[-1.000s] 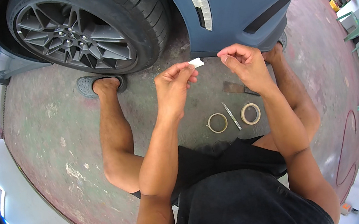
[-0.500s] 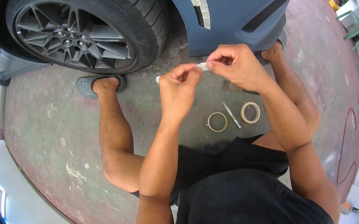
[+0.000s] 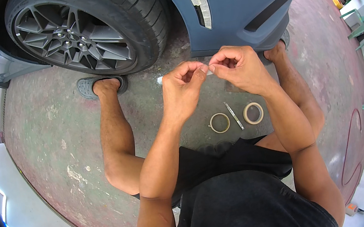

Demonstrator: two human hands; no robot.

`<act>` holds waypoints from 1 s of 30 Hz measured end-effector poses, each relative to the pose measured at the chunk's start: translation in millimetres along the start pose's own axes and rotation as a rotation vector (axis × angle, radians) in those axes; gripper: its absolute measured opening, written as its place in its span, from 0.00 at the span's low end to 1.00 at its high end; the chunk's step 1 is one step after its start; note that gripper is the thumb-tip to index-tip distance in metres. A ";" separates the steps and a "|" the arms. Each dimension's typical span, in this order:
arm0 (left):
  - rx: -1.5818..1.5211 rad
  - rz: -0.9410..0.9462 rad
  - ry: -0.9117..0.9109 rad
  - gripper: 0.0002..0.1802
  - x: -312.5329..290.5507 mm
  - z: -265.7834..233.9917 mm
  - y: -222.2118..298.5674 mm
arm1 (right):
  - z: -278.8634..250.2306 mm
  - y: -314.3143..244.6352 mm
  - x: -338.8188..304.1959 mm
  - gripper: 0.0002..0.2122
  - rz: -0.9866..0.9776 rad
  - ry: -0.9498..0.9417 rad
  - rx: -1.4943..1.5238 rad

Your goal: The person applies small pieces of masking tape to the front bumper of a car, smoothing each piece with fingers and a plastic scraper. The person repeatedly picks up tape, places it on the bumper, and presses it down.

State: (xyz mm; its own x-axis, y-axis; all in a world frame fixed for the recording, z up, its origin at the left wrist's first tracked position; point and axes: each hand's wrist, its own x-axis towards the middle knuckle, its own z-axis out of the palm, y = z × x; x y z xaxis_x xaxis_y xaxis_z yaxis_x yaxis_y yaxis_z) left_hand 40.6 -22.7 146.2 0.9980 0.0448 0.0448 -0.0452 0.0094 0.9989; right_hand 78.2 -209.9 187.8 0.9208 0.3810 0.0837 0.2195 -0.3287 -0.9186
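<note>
The left hand (image 3: 186, 85) and right hand (image 3: 235, 67) meet fingertip to fingertip, both pinching a small strip of tape (image 3: 208, 69) above two tape rolls (image 3: 219, 123).

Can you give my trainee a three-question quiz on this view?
1. True or false: both hands pinch one small tape piece between them.
2. How many tape rolls lie on the floor?
3. What lies between the rolls: A a blade, B a brush, C a cup?

Key:
1. True: left hand and right hand meet at it.
2. Two: left roll, right roll.
3. A, the blade.
</note>
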 end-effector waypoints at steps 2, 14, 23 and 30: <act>0.054 0.026 -0.002 0.07 -0.4 -0.1 5.2 | -1.3 0.4 -0.2 0.06 -0.036 0.012 -0.014; 0.129 0.058 -0.010 0.07 1.1 1.5 9.2 | -0.8 -2.7 -1.6 0.06 -0.040 -0.010 -0.083; 0.143 0.052 -0.041 0.07 0.6 1.4 11.9 | -1.5 1.2 -2.7 0.07 -0.001 -0.019 -0.055; 0.206 0.109 -0.062 0.09 -0.7 1.8 11.6 | -1.8 1.9 -3.0 0.06 -0.039 -0.021 -0.088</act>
State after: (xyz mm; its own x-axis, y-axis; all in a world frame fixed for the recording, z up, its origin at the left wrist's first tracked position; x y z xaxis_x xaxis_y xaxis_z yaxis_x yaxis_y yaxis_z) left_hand 39.5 -24.5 157.8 0.9888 -0.0276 0.1467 -0.1493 -0.1965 0.9691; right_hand 76.4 -213.2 186.5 0.9042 0.4127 0.1099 0.2836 -0.3878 -0.8770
